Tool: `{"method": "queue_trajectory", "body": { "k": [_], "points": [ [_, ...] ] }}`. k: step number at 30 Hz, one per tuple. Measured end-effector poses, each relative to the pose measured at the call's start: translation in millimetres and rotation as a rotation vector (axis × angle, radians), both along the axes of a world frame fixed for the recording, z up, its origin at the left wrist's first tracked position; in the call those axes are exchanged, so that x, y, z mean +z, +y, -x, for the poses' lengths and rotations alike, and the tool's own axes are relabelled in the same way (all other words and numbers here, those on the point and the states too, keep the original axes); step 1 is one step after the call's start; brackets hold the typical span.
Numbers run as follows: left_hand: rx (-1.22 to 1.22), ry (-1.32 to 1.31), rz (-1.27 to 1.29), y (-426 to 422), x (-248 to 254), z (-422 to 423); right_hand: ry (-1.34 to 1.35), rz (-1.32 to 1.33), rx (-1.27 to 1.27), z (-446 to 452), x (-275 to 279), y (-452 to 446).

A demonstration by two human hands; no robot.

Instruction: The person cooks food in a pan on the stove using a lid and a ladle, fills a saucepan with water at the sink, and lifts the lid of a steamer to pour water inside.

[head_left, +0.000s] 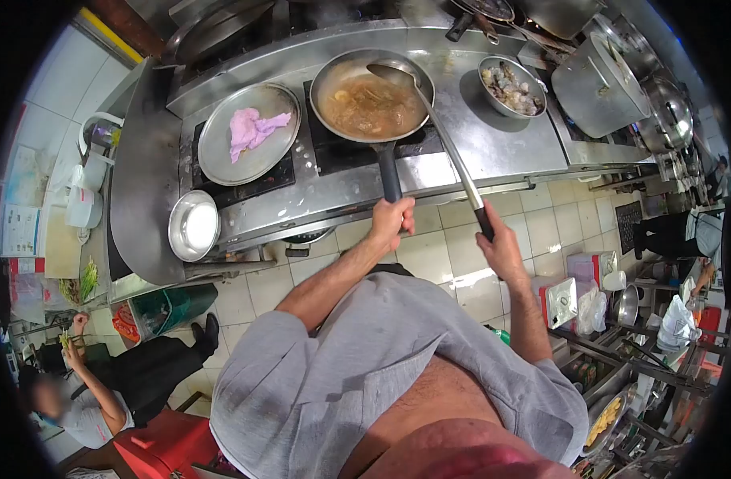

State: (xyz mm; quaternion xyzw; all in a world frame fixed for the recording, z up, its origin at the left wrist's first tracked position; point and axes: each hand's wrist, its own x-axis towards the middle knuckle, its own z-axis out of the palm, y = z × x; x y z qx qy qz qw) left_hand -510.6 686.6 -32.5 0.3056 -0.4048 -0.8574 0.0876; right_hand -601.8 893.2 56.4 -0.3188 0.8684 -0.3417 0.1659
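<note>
My left hand (391,221) is wrapped round the black handle of a frying pan (388,168) that sits on the stove. Brown, brothy food (369,108) with darker pieces in it fills the pan. In my right hand (501,243) is the dark grip of a long metal ladle (453,152). The ladle's bowl rests at the pan's upper right, over the food. To the right of the pan, a metal bowl (512,88) holds greyish pieces that look like raw seafood. A pink cloth (254,132) lies on a round metal lid or tray (213,164) at the left.
A shiny metal bowl (194,226) stands at the counter's left end, beside a metal side panel (144,168). A large pot (597,96) stands at the right. One person (102,407) is seated or bent at lower left, handling green stalks; another (685,235) stands far right.
</note>
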Motion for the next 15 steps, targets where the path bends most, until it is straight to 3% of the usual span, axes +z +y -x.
{"method": "queue_trajectory", "body": {
  "k": [11, 13, 15],
  "points": [
    [-0.012, 0.014, -0.038, -4, -5, -2, -0.211, 0.088, -0.055, -22, -7, -33],
    [0.002, 0.05, -0.061, -3, -12, -1, -0.571, -0.014, -0.109, -30, 21, -44],
    [-0.012, 0.041, -0.05, -8, -10, -2, -0.513, 0.048, -0.072, -23, 8, -31]
  ]
}}
